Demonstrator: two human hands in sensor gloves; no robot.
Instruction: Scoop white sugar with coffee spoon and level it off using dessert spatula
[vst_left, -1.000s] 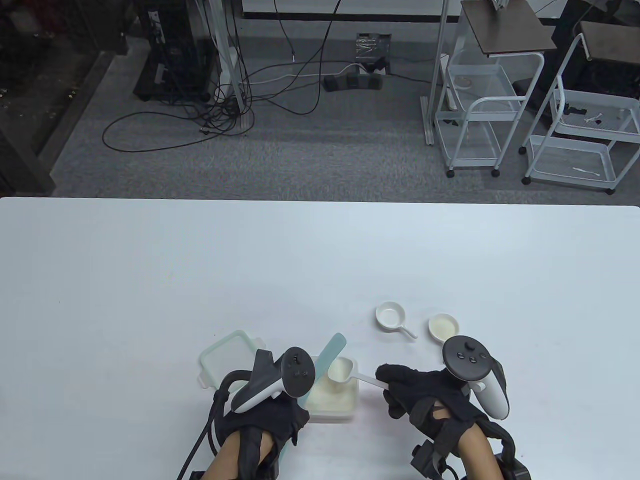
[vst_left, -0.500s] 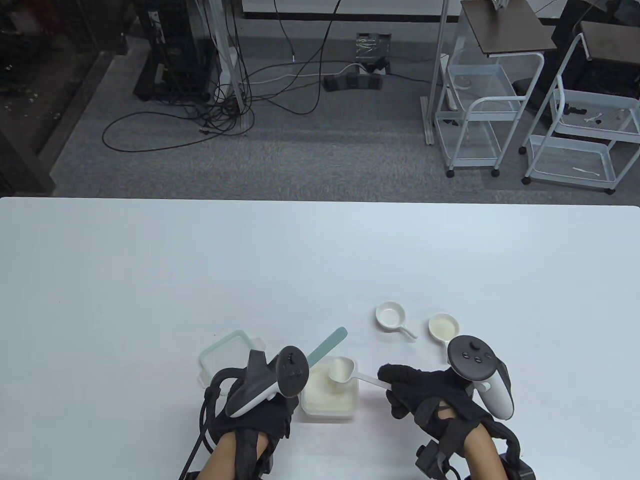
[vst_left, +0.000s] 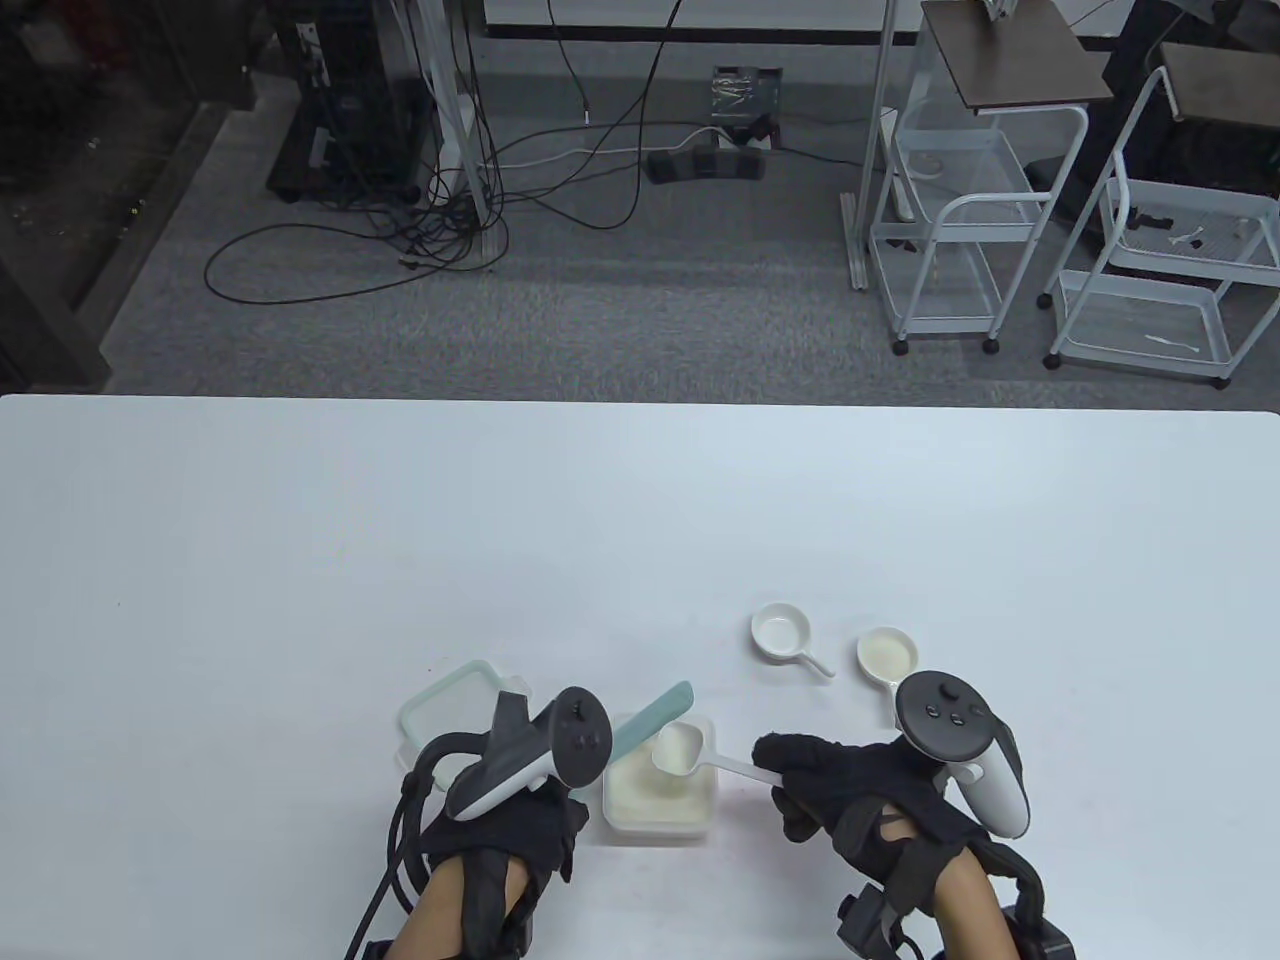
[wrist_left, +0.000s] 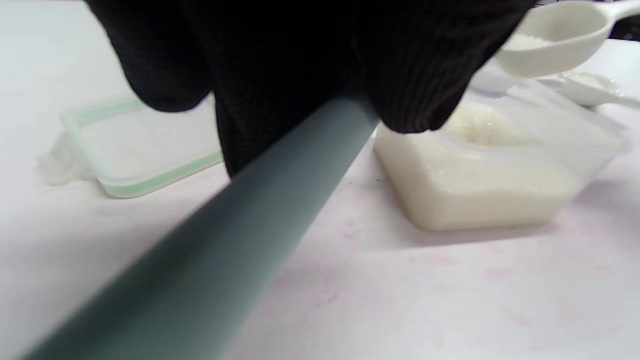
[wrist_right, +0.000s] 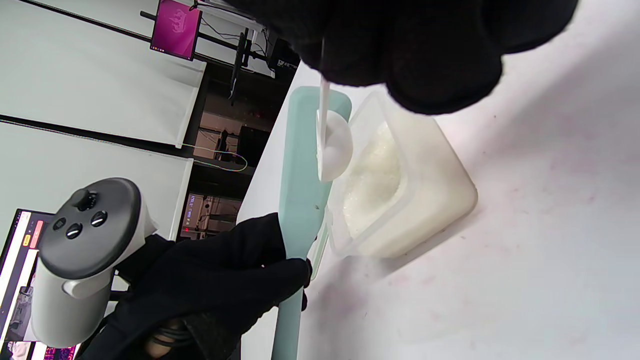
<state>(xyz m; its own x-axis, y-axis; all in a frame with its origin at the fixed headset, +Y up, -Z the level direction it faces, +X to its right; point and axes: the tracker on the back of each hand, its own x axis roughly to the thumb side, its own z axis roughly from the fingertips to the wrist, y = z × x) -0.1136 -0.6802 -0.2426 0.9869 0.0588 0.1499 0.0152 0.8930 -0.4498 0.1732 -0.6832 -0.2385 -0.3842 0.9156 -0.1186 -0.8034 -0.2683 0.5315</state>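
A clear tub of white sugar (vst_left: 660, 800) stands at the table's front middle. My right hand (vst_left: 800, 775) holds the white coffee spoon (vst_left: 680, 750) by its handle, with its bowl tilted over the tub and a little sugar in it (wrist_left: 550, 37). My left hand (vst_left: 520, 810) grips the teal dessert spatula (vst_left: 655, 717) by its handle. The blade reaches over the tub's far-left edge, right beside the spoon bowl (wrist_right: 332, 145); in the right wrist view the spatula (wrist_right: 300, 165) lies just behind the spoon.
The tub's green-rimmed lid (vst_left: 445, 705) lies left of the tub. Two small white spoons lie behind the right hand: an empty one (vst_left: 782, 632) and one filled with sugar (vst_left: 886, 652). The table (vst_left: 400, 550) stretches back from there.
The spoon bowl has tilted over and dropped a little above the tub. The spatula blade swung left, then back down next to the spoon. The left hand drew slightly back and left.
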